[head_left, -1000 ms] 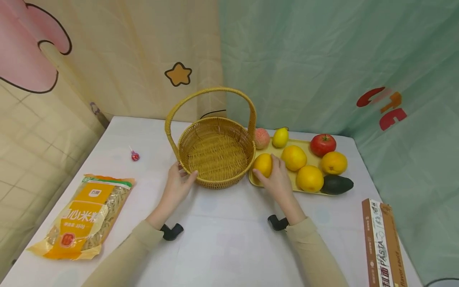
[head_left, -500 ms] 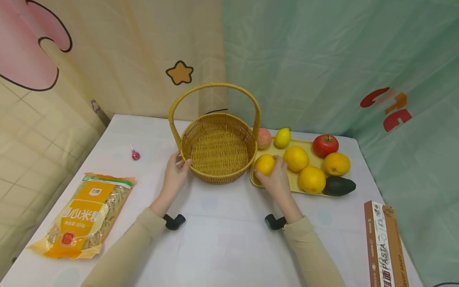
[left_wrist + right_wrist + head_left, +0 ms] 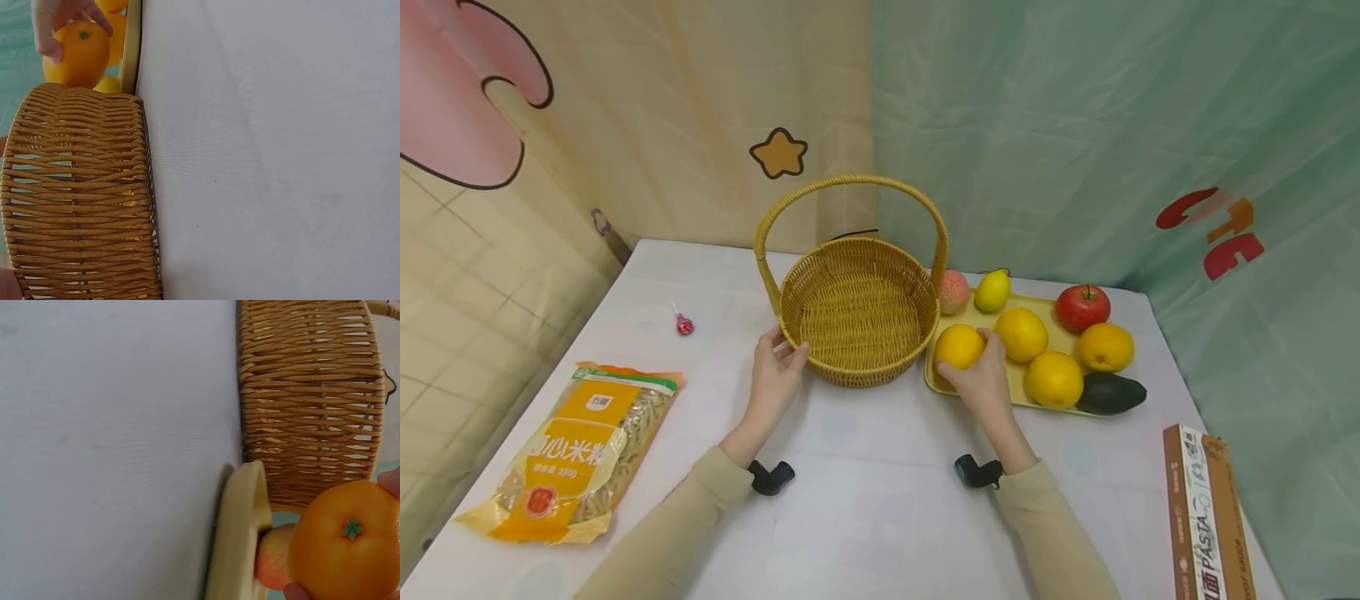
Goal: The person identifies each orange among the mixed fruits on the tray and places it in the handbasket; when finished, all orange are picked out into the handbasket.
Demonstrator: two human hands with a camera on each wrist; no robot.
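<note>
My left hand (image 3: 773, 371) grips the front left rim of a round wicker basket (image 3: 859, 377), with the thumb over the edge. The basket has a tall arched handle, and no items show inside. On its right, my right hand (image 3: 988, 375) holds an orange (image 3: 957, 345) between thumb and fingers, over the near left part of a yellow tray (image 3: 942, 386). The right wrist view shows the green stem mark of the orange (image 3: 344, 550), close beside the basket wall (image 3: 312, 400). In the left wrist view, the orange (image 3: 81, 56) is just beyond the basket.
The tray also bears several oranges (image 3: 1054, 379), a lemon (image 3: 993, 291), a peach (image 3: 954, 292), a red tomato (image 3: 1082, 308) and a dark green avocado-like item (image 3: 1111, 393). A noodle bag (image 3: 572, 454) and lollipop (image 3: 683, 324) lie left. A pasta box (image 3: 1210, 512) lies right.
The orange in my right hand has shifted slightly and looks larger than a second ago. My left hand stays at the basket rim; the basket has shifted slightly right. The head view has moved a little.
</note>
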